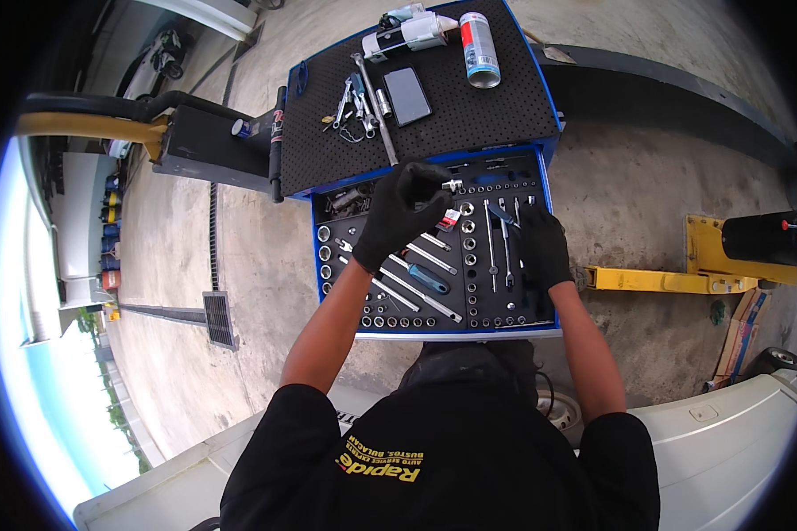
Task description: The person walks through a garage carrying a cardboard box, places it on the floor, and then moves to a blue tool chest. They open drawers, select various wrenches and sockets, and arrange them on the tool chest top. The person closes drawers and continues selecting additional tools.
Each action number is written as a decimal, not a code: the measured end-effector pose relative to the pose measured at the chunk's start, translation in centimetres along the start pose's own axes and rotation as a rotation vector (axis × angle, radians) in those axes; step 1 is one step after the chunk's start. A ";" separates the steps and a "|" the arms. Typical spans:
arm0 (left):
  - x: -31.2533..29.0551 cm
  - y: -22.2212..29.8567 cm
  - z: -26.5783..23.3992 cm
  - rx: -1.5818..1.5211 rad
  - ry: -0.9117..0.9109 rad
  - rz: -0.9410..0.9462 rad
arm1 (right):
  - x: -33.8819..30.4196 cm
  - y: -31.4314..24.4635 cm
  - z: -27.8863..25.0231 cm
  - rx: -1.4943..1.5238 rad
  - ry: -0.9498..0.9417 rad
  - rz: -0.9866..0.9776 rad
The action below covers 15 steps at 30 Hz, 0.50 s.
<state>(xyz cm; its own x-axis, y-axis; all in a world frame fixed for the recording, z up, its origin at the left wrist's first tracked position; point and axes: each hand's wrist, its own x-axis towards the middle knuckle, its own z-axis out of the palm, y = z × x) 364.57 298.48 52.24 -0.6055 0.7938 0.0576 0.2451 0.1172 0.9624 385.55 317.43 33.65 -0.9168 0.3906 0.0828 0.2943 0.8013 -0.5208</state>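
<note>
chrome piece [452, 186] pinched by the left grip [388, 221], drawer [459, 335] beneath
a slack gloved pinch could drop it among the sockets [469, 243] below; left forearm [326, 332] slants forward and rightward, fingers curled ringlike. rightward, the right grip [543, 246], right forearm [591, 350] angled forward-left; its hold i cannot tell.

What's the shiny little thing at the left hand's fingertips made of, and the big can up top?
Little piece: probably metal, silvery and polished, because it glints brightly. Can: likely metal, glossy and colourfully coated, since its rounded side shines; the coating hides what's underneath.
</note>
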 end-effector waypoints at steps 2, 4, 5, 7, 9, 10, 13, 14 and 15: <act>-0.8 0.2 0.1 -0.075 0.044 0.014 | -0.1 0.2 0.4 -0.061 0.061 -0.098; -1.6 0.5 0.2 -0.199 0.100 -0.043 | -0.2 0.4 0.7 -0.106 0.076 -0.118; -2.0 0.5 0.2 -0.272 0.120 -0.070 | -0.2 0.5 0.9 -0.110 0.058 -0.116; -2.7 0.6 0.4 -0.345 0.172 -0.114 | -0.3 0.6 1.0 -0.160 0.026 -0.121; -3.2 0.7 0.5 -0.411 0.205 -0.132 | -0.3 0.6 0.9 -0.134 0.015 -0.109; -3.3 0.8 0.6 -0.435 0.216 -0.131 | -0.3 0.5 0.8 -0.174 -0.003 -0.116; -3.8 1.2 0.6 -0.439 0.258 -0.171 | -0.2 0.2 0.5 -0.169 -0.015 -0.102; -3.9 1.4 0.6 -0.428 0.273 -0.190 | -0.2 0.1 0.5 -0.140 -0.013 -0.087; -4.1 1.6 0.6 -0.434 0.289 -0.221 | -0.3 0.0 0.4 -0.144 -0.017 -0.084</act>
<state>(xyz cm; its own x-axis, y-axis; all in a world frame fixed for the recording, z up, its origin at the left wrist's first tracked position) 367.90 295.77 53.42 -0.8048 0.5753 -0.1461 -0.2079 -0.0426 0.9772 385.69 317.14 33.25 -0.9441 0.3125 0.1055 0.2507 0.8879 -0.3858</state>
